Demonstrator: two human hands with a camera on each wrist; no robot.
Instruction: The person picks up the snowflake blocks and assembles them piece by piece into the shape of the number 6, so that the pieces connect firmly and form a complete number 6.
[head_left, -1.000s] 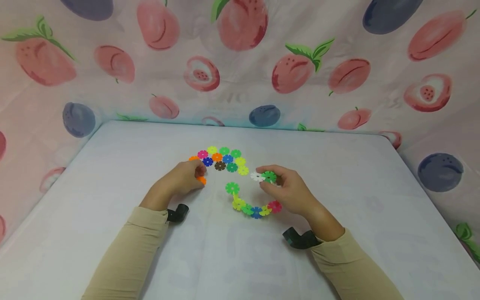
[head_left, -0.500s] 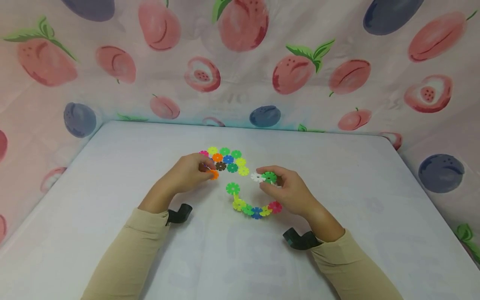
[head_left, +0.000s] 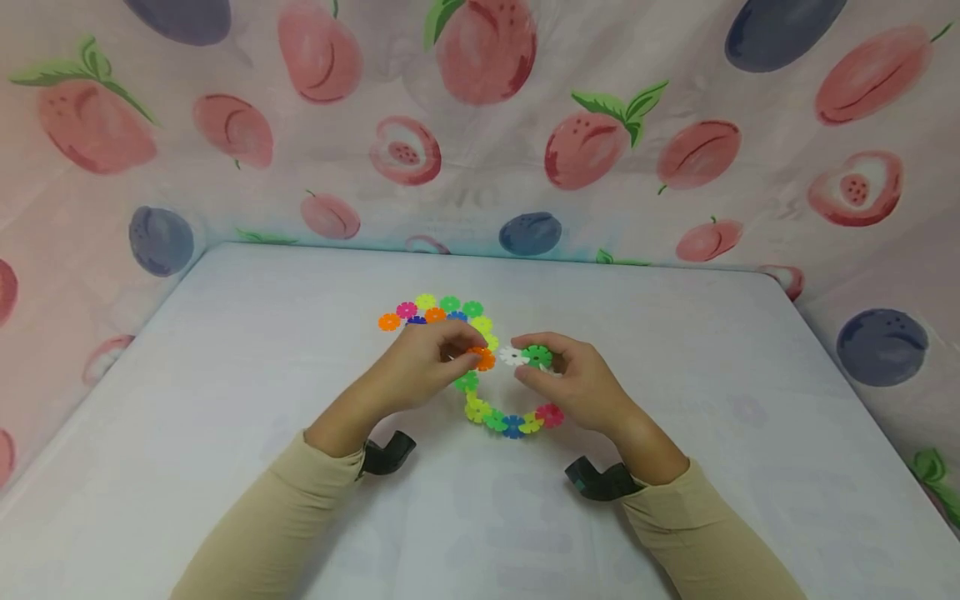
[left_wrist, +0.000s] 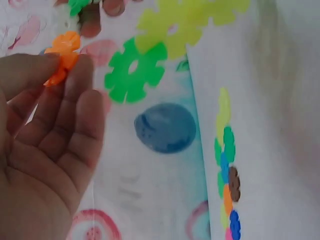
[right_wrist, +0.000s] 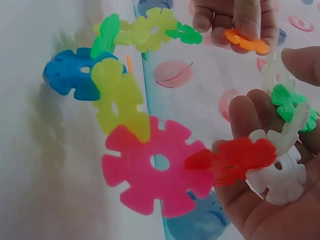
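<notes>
— left hand [head_left: 420,367], what is it doing?
— it pinches an orange flower piece [head_left: 483,359] between the thumb and the fingertips [left_wrist: 75,65], near the middle of the head picture. the other fingers are loosely bent.
— and the right hand [head_left: 577,383]?
— it grips one end of a curved chain of flower pieces [head_left: 510,421]. a green piece [head_left: 537,356] and a white piece [head_left: 513,355] sit at that end, right by its fingertips.
— where does the chain go?
— it bends down and round, just below the two hands. it has yellow, green, blue and pink pieces. in the right wrist picture the big pink piece [right_wrist: 155,167] is low in the middle, and a red piece [right_wrist: 232,157] lies in the palm.
— is the orange piece touching the chain?
— it is just beside the white piece, but whether they touch cannot be told.
— what else is there?
— a pile of loose flower pieces [head_left: 442,312] lies just above the left hand. everything rests on a pale table [head_left: 225,350]. a cloth with fruit pictures [head_left: 480,125] fills the top of the head picture.
</notes>
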